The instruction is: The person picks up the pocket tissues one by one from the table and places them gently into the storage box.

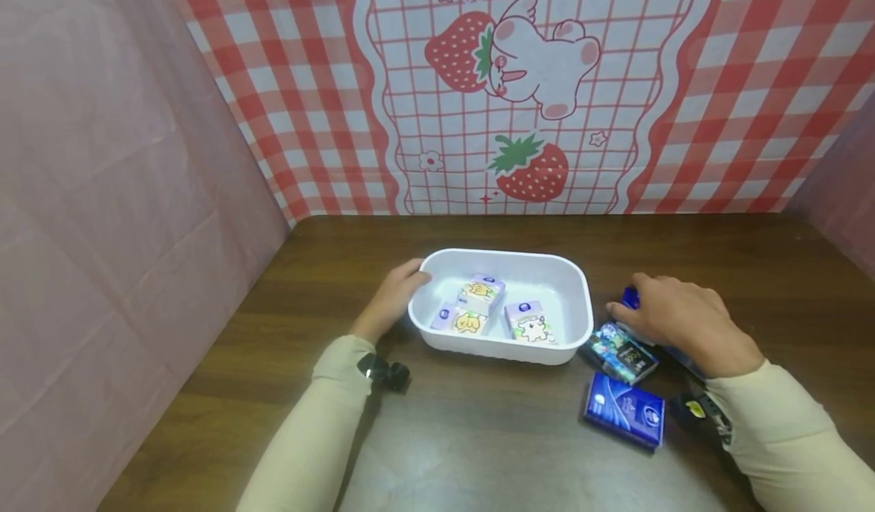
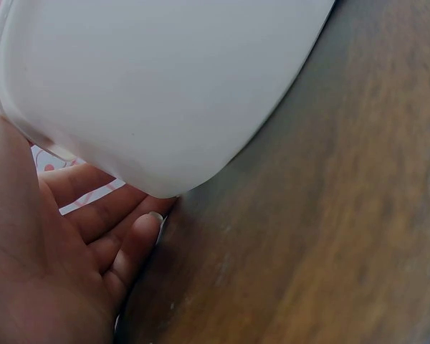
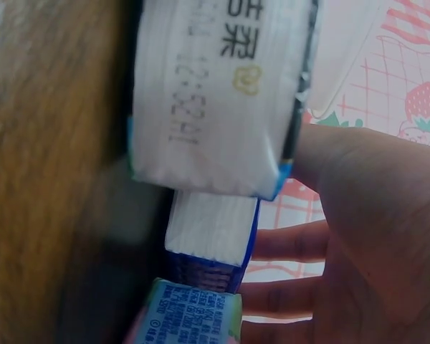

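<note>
A white plastic tub (image 1: 502, 351) holds several pocket tissue packs with cartoon prints, such as a lilac one (image 1: 481, 293) and one with a white puppy (image 1: 530, 323). My left hand (image 1: 393, 295) grips the tub's left end, thumb over the rim and the other fingers against the outside. To the right of the tub, my right hand (image 1: 677, 314) reaches down over a blue tissue pack (image 1: 630, 297), which shows between thumb and forefinger. Close beside it lies a black-and-teal tissue pack (image 1: 625, 352), its white end large in the right wrist view.
Nearer me on the brown wooden table (image 1: 478, 436) lies another blue tissue pack (image 1: 625, 411). A further pack with blue print (image 3: 193, 315) shows low in the right wrist view. Behind the table hangs a red-checked strawberry cloth (image 1: 519, 117); a pink curtain (image 1: 123, 193) hangs at left.
</note>
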Demonstrator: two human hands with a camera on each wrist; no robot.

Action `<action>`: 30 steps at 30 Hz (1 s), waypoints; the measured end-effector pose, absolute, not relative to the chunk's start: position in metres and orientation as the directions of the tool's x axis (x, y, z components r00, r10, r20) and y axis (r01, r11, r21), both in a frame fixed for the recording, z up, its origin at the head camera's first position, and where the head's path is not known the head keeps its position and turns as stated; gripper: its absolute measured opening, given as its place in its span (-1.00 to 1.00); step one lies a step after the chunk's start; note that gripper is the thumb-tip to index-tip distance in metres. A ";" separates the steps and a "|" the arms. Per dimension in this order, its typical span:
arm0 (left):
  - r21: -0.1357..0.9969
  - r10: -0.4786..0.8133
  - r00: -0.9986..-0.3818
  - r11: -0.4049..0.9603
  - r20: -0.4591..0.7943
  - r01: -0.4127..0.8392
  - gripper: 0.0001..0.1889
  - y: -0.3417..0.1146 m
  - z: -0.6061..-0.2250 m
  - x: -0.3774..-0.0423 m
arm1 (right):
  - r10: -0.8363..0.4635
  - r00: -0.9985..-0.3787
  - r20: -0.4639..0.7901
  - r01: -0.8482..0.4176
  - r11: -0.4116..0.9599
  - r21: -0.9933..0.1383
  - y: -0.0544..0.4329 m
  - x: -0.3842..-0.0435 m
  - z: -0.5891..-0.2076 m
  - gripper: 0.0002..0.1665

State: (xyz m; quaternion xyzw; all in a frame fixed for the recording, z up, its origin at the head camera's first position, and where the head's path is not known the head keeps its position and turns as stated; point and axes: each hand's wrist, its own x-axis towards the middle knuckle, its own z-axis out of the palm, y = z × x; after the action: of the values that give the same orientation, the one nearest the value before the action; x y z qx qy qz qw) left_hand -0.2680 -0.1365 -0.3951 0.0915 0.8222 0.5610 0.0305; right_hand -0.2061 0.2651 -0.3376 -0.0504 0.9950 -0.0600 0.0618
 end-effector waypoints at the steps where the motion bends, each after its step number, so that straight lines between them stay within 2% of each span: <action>1: 0.927 0.184 -0.981 0.354 0.056 0.119 -0.57 -0.136 -0.395 -0.268 | -0.108 -0.987 -0.116 -0.093 0.988 -0.127 0.265 -0.206 -0.338 0.09; 12: 0.928 0.185 -0.981 0.349 0.065 0.127 -0.58 -0.136 -0.395 -0.267 | -0.091 -0.987 -0.129 -0.074 0.988 -0.133 0.264 -0.207 -0.340 0.07; 21: 0.929 0.182 -0.981 0.345 0.073 0.133 -0.58 -0.137 -0.396 -0.267 | -0.093 -0.991 -0.098 -0.077 0.984 -0.161 0.263 -0.208 -0.341 -0.05; 30: 0.928 0.183 -0.980 0.345 0.077 0.137 -0.59 -0.136 -0.394 -0.267 | -0.089 -0.992 -0.095 -0.070 0.980 -0.184 0.263 -0.207 -0.341 -0.05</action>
State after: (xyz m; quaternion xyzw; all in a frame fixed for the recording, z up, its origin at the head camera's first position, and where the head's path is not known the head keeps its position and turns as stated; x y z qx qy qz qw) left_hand -0.2665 -0.1359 -0.3941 0.0978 0.8199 0.5637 0.0204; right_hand -0.2067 0.2634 -0.3408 -0.0400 0.9938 -0.0906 0.0513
